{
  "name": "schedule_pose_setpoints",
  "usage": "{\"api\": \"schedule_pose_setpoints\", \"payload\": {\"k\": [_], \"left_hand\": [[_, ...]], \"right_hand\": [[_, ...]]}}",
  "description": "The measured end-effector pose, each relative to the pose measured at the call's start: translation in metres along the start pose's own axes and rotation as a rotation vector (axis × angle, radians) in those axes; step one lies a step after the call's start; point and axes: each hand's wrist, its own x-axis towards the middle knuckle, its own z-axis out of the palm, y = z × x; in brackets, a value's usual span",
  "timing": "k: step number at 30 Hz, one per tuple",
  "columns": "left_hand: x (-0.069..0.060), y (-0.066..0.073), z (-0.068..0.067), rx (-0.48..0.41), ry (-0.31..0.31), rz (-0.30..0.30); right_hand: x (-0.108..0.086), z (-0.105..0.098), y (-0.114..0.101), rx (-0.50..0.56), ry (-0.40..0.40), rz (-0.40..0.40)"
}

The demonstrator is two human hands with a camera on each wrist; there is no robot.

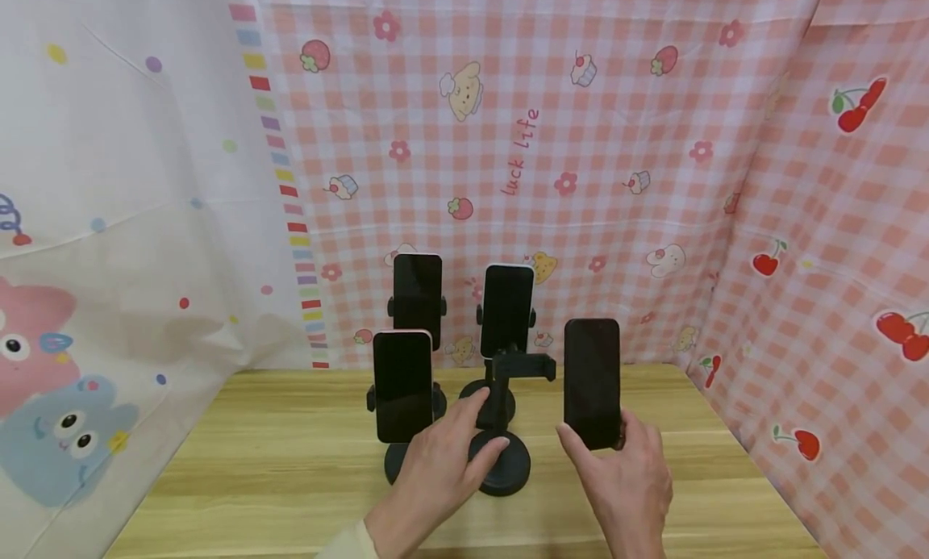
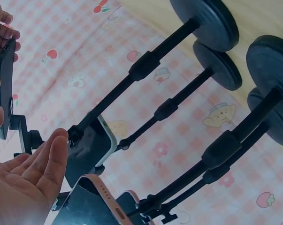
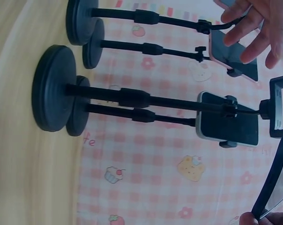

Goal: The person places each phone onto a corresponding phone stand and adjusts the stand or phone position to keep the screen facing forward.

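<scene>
My right hand (image 1: 630, 482) holds a black smartphone (image 1: 593, 381) upright by its lower part, thumb on the left edge and fingers on the right. Just left of that phone stands a black phone stand with a bare clamp (image 1: 526, 366) on its pole and a round base (image 1: 508, 469). My left hand (image 1: 439, 458) reaches up beside this stand with extended fingers and grips nothing. In the left wrist view, the fingertips of the left hand (image 2: 31, 183) are close to the clamp; contact cannot be told. In the right wrist view, the held phone (image 3: 275, 176) lies close to the clamp (image 3: 276, 108).
Three other stands carry phones: a pink-edged phone (image 1: 402, 387) at front left, a dark phone (image 1: 417, 301) behind it, and a white-edged phone (image 1: 507, 310) at back right. They stand on a wooden table (image 1: 276, 454). Patterned cloths (image 1: 617, 123) hang behind and at the sides.
</scene>
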Motion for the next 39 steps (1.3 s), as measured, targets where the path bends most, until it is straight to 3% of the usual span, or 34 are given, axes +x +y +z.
{"api": "schedule_pose_setpoints", "payload": {"k": [8,17,23,27,39], "left_hand": [[0.010,0.004,-0.007,0.005,0.079,0.037],[0.022,0.009,-0.013,-0.014,0.064,0.000],[0.029,0.012,-0.016,-0.034,0.094,0.040],[0.036,0.013,-0.019,-0.031,0.100,0.035],[0.053,0.017,-0.026,-0.042,0.122,0.059]], "right_hand": [[-0.005,-0.002,-0.011,0.036,0.052,-0.086],[-0.010,0.004,-0.023,0.077,0.074,-0.180],[-0.013,0.008,-0.029,0.099,0.118,-0.266],[-0.016,0.011,-0.034,0.131,0.138,-0.317],[-0.022,0.021,-0.046,0.166,0.124,-0.407]]}}
